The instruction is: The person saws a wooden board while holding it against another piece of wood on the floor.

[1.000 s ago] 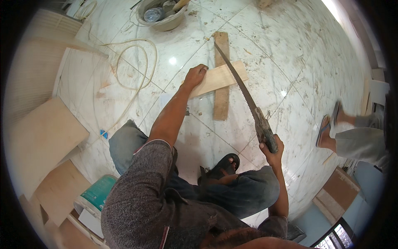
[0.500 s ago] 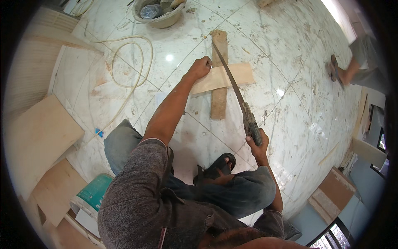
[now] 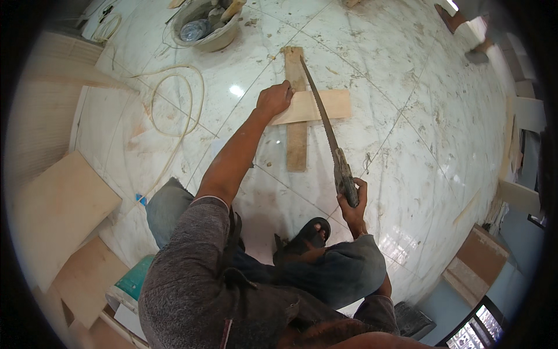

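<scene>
A pale, thin wooden board [image 3: 337, 103] lies crosswise over a longer, darker plank [image 3: 296, 148] on the floor. My left hand [image 3: 275, 99] is closed at the pale board's left end, gripping it where the two pieces cross. In my right hand [image 3: 353, 205] is the dark handle of a handsaw [image 3: 323, 113]. Its long toothed blade slants up and to the left, over the pale board right of the plank, with its tip near the plank's far end. Whether the teeth touch the wood, I cannot tell.
A bucket [image 3: 216, 39] of tools stands at the far left, near a looped cable [image 3: 152, 104]. Wooden sheets [image 3: 70, 203] and a green tub [image 3: 135, 277] are at the left. Boards [image 3: 475, 262] lie at the right. Another person's foot [image 3: 476, 55] is at the far right.
The pale board and plank now appear slightly left and straighter. The saw has shifted a little left and down with my right hand. The other person has stepped farther away.
</scene>
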The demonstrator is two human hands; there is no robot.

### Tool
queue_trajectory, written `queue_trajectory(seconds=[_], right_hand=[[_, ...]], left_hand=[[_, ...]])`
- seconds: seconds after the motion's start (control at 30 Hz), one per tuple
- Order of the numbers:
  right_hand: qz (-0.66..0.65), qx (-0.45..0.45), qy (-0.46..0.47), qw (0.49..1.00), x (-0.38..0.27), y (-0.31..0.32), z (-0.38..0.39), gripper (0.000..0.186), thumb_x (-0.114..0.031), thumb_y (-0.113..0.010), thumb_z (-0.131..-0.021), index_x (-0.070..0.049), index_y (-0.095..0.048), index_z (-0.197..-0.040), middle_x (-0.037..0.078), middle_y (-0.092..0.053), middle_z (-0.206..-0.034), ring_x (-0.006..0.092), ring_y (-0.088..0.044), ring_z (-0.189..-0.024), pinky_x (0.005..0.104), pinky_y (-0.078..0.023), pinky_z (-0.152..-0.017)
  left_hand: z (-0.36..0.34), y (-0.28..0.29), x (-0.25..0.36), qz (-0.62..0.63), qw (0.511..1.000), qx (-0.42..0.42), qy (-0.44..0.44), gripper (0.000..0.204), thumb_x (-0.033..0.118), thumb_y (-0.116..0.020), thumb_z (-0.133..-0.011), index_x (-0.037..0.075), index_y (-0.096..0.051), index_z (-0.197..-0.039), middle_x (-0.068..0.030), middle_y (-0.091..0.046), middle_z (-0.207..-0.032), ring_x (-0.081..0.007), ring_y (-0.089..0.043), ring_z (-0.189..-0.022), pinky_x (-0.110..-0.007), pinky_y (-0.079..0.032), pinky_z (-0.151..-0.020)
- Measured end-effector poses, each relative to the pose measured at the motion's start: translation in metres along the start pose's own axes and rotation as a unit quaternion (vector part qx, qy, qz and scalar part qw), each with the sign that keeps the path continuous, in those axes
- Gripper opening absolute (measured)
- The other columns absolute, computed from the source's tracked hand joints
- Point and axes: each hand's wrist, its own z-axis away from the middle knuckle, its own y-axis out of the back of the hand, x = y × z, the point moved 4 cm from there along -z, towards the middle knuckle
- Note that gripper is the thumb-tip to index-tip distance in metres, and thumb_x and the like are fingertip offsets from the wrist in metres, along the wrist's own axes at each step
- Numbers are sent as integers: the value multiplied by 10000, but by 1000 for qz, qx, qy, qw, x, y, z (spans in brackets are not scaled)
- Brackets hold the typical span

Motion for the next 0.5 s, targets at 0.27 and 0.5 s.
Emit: queue_trajectory(seconds=[0.27,0.5], right_hand=[[28,-14,52,998,17,-11,-8,664,-16,-646,-800,-6,-350,-1395,139,-626,-1098,167,-601,-956,302,-476,-841],[98,-3,56,994,-7,-12,-4,661,-75,-672,-823,-12,-359,-1402,145,-639,-1069,177,-612,-949,304,-478,-839]], left_hand=[[-28,-11,12,-28,993,52,-104,264,310,-520,-925,69,-609,-986,-126,-554,-995,-316,-573,-990,-447,-497,-820],[-37,-13,24,-38,987,58,-143,245,306,-538,-915,85,-632,-966,-104,-555,-1000,-301,-565,-998,-443,-511,-808]])
